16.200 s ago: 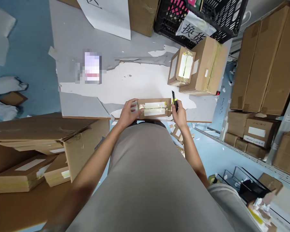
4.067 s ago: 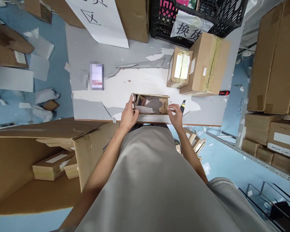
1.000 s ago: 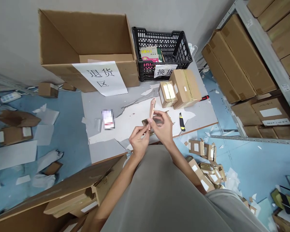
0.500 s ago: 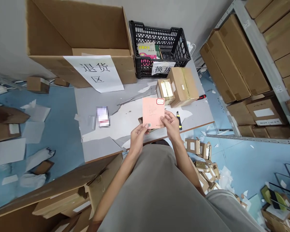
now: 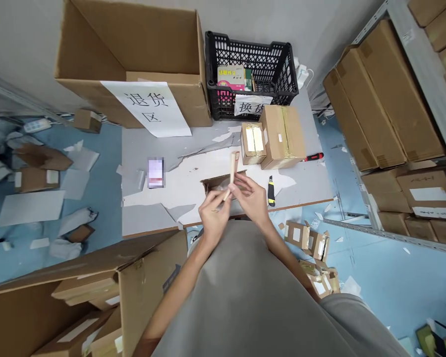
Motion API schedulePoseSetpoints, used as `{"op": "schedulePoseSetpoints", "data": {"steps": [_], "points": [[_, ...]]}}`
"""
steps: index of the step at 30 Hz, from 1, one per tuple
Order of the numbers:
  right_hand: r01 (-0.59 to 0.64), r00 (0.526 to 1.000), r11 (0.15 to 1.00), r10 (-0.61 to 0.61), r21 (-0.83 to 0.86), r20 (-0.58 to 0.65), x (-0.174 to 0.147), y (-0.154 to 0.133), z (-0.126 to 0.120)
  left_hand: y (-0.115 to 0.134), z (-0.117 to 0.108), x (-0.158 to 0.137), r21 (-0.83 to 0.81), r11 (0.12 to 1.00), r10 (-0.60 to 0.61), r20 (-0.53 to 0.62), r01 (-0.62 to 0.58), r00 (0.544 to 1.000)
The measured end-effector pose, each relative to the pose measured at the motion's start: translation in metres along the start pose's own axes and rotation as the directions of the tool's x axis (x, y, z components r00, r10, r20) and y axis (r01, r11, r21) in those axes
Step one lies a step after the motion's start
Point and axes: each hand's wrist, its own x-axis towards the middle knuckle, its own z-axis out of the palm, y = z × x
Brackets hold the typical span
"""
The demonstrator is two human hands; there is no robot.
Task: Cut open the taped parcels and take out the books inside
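A thin pink book (image 5: 233, 166) is held upright, seen almost edge-on, above the table's front edge. My left hand (image 5: 214, 210) pinches its lower left corner. My right hand (image 5: 250, 197) grips its lower right side with thumb and fingers. Just behind and below the hands lies an open cardboard box (image 5: 211, 183), partly hidden by them. A black and yellow box cutter (image 5: 271, 191) rests to the right of my right hand. Two taped cartons, a small one (image 5: 253, 144) and a larger one (image 5: 282, 138), stand beyond it.
A big open carton (image 5: 134, 106) with a paper sign and a black plastic crate (image 5: 250, 101) with books stand at the back. A red-handled tool (image 5: 314, 156) lies at the table's right edge. Metal shelving (image 5: 423, 64) with boxes rises on the right.
The pink book has turned from its flat back cover facing me to nearly edge-on. Both hands have come closer together, and the open box behind them shows more.
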Motion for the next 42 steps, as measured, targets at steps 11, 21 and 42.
{"op": "schedulePoseSetpoints", "data": {"steps": [11,21,42], "points": [[-0.124,0.981,0.964,0.083,0.235,0.177,0.021,0.013,-0.075,-0.004,0.028,-0.004,0.085,0.996,-0.031,-0.020,0.033,0.999],[-0.219,0.933,0.952,0.140,0.216,0.330,0.022,0.025,-0.105,-0.002,0.021,0.027,-0.253,0.875,-0.346,0.267,0.412,0.899],[0.052,0.984,0.998,-0.056,0.024,0.172,0.028,0.035,-0.115,-0.001,0.012,0.019,-0.133,0.980,-0.132,0.143,0.151,0.981]]}}
